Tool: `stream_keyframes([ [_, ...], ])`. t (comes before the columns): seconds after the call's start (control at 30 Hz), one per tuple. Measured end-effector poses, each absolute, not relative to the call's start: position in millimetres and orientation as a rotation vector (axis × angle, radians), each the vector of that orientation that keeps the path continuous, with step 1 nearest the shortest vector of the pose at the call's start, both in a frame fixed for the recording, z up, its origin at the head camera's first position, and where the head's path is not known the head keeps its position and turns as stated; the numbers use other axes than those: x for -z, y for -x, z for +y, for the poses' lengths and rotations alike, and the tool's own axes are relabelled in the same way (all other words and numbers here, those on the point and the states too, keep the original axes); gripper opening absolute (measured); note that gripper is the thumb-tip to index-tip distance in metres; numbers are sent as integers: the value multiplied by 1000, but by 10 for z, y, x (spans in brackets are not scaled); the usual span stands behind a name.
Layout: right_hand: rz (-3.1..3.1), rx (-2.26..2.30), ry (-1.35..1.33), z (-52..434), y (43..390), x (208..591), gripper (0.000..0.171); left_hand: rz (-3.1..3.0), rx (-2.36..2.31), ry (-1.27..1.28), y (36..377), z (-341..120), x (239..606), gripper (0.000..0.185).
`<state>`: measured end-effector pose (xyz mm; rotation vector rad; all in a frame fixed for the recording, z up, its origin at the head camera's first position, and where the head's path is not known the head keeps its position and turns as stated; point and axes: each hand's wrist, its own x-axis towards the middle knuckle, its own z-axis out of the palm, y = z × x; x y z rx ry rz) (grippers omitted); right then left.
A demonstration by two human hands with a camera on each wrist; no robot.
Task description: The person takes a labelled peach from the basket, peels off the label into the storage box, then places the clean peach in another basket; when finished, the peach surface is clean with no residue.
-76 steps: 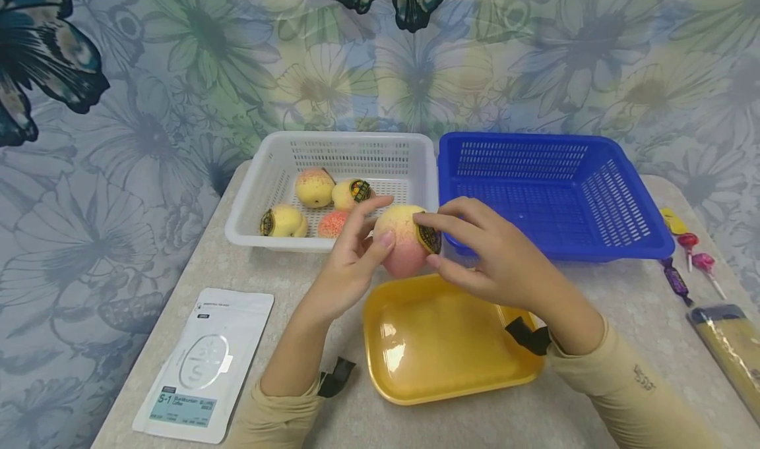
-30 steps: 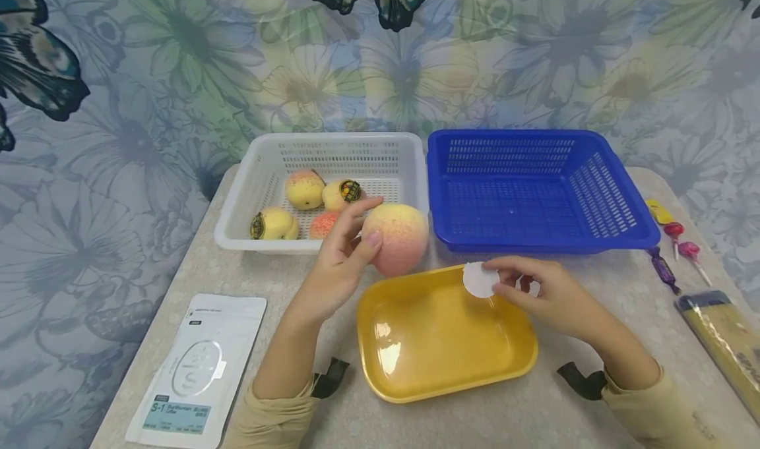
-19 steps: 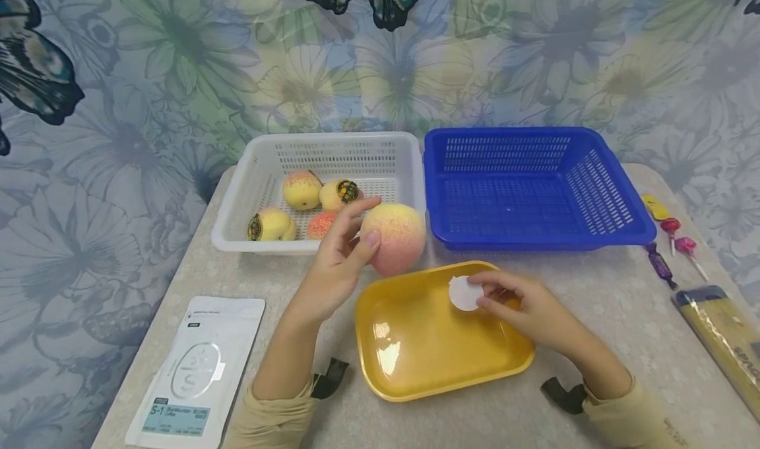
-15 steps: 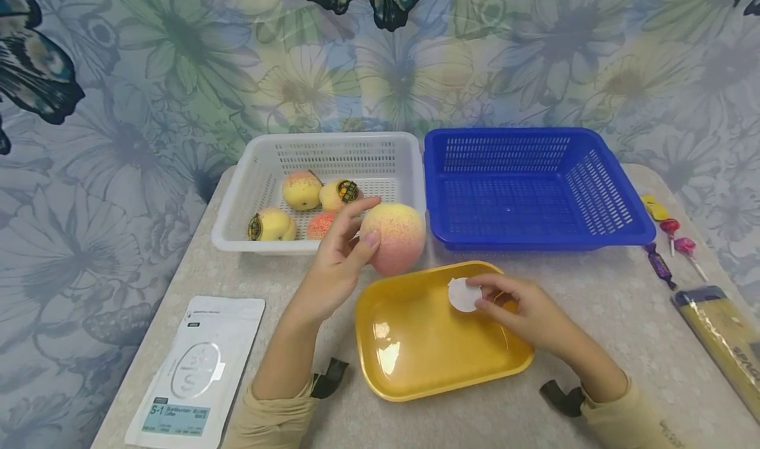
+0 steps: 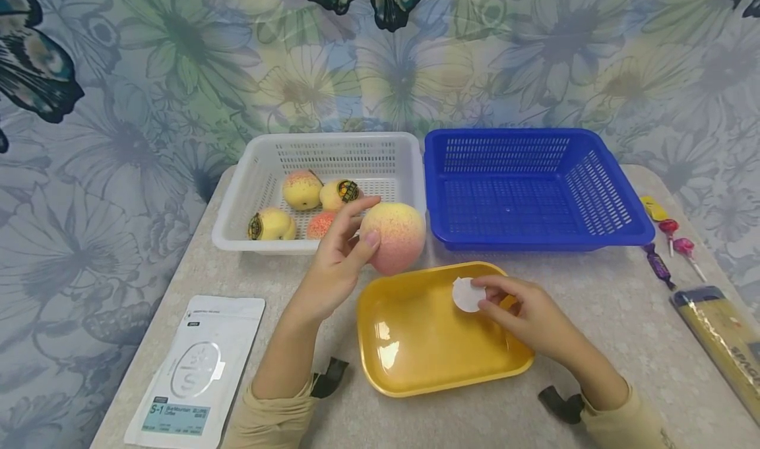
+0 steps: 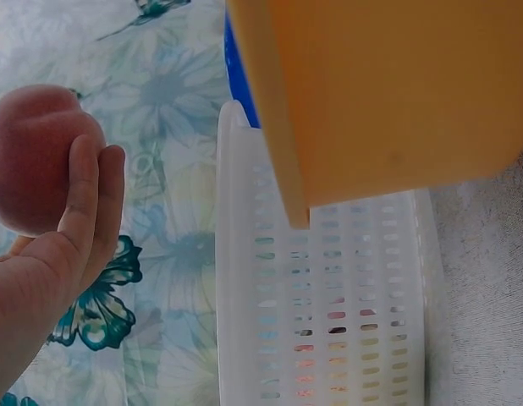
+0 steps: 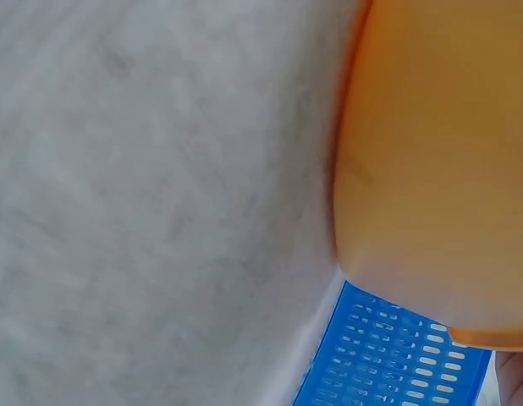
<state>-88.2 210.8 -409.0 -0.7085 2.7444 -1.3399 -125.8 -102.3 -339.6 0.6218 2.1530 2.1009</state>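
A yellow-and-pink peach (image 5: 396, 239) is gripped from its left side by my left hand (image 5: 335, 264), in front of the white basket. In the left wrist view the fingers curl against the peach (image 6: 37, 161). My right hand (image 5: 528, 314) pinches a round sticker (image 5: 468, 295) between thumb and fingertips, its white back facing up. The sticker is over the far right part of a yellow tray (image 5: 433, 386). Only a bit of the right hand (image 7: 517, 381) shows in the right wrist view, at the lower right corner.
A white basket (image 5: 267, 246) holds several peaches, some with black stickers. Beside it stands a blue basket (image 5: 546, 241). A white coffee pouch (image 5: 198, 363) lies at left. Lollipops (image 5: 684, 246), a purple-wrapped candy (image 5: 659, 266) and a gold packet (image 5: 721, 343) lie at right.
My right hand has peeled the black sticker off the peach, now bare on this side, and carried it down over the tray. My left hand keeps its hold. The last half second shows little motion.
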Motion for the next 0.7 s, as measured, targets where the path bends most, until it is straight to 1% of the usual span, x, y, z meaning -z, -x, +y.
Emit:
stream_keyframes([
  [0.53, 2708, 1416, 600, 2116, 729, 4102, 27, 2168, -2095, -584, 1243, -1014, 3372, 46],
  [0.7, 2661, 1422, 571, 2095, 734, 4092, 27, 2170, -2094, -575, 1247, -1012, 3375, 45],
])
